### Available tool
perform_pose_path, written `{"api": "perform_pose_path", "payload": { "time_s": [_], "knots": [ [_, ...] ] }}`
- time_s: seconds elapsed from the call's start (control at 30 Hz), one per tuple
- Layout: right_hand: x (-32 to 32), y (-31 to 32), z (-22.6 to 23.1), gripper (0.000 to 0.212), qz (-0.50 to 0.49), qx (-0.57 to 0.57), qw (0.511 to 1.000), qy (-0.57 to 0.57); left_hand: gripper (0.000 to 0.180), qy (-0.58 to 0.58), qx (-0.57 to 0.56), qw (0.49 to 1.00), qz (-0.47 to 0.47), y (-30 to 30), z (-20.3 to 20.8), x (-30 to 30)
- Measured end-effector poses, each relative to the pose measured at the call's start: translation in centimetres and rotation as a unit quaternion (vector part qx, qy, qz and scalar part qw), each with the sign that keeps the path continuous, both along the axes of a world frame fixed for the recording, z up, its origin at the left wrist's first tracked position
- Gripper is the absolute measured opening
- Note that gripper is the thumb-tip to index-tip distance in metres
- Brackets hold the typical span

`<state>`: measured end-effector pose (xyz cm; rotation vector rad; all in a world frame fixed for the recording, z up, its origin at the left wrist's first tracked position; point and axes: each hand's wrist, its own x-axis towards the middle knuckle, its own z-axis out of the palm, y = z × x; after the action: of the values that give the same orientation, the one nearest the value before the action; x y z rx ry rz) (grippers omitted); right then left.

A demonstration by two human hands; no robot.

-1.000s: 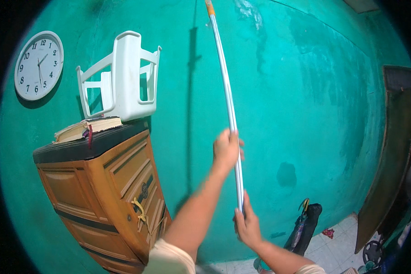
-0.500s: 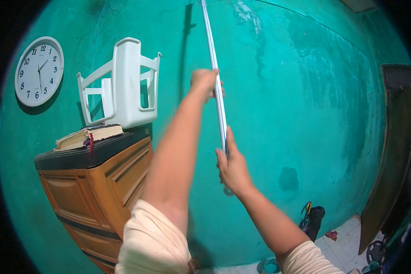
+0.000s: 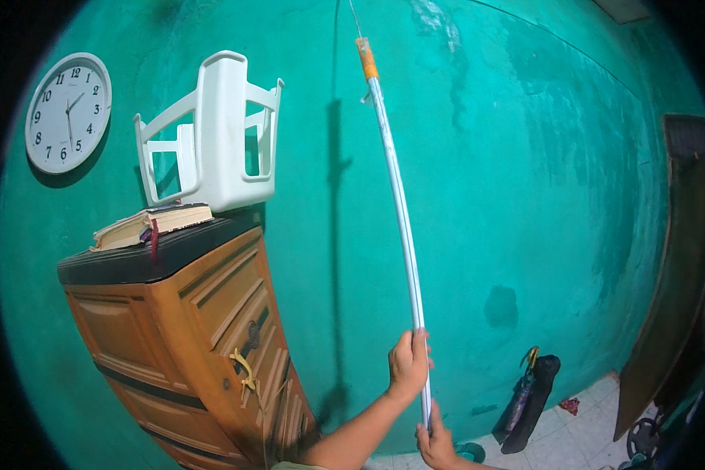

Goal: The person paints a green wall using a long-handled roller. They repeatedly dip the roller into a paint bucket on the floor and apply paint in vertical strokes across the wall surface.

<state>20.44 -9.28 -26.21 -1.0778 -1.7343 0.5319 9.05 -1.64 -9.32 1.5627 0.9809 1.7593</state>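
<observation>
A long white pole [image 3: 403, 211] stands nearly upright in front of the green wall, its top leaning a little left. Near its upper end is an orange band [image 3: 366, 59], with a thin rod or wire running up out of view. My left hand [image 3: 410, 363] is closed around the lower part of the pole. Just beneath, my right hand [image 3: 439, 440] grips it close to the bottom edge of the view, its fingers partly hidden. The pole's lower end cannot be made out.
To the left, a brown drawer cabinet [image 3: 125, 333] carries a thick book [image 3: 145, 227] and a white plastic stool [image 3: 221, 133] lying on its side. A round clock [image 3: 68, 113] hangs on the green wall [image 3: 525, 196]. Umbrellas [image 3: 531, 403] lean at the lower right, near a wooden door [image 3: 674, 298].
Both hands have come down and slightly right, bringing the pole lower. Its orange band and the thin rod above it now show.
</observation>
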Motion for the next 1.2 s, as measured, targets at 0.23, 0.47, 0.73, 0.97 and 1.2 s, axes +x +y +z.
{"api": "perform_pose_path", "payload": {
  "time_s": [0.23,0.47,0.73,0.97,1.2],
  "knots": [
    [-3.0,1.4,5.1,0.070,0.048,-0.045,0.996,0.052,0.040,-0.016,0.023,0.999,0.045,1.1,5.3,-1.7],
    [-8.7,4.2,20.1,0.073,0.086,0.041,0.993,0.069,0.044,0.014,0.059,0.997,0.049,4.5,20.8,-8.0],
    [-11.4,6.7,23.1,0.075,0.095,0.064,0.990,0.078,0.044,-0.007,0.014,1.000,0.015,5.9,25.3,-10.4],
    [-8.0,3.3,8.5,0.073,0.064,0.023,0.997,0.041,0.046,-0.008,-0.014,1.000,0.020,2.3,9.9,-7.8],
    [-8.3,2.2,11.5,0.072,0.060,0.009,0.996,0.059,0.048,-0.029,0.010,0.998,0.046,1.9,12.1,-7.1]
  ]
}}
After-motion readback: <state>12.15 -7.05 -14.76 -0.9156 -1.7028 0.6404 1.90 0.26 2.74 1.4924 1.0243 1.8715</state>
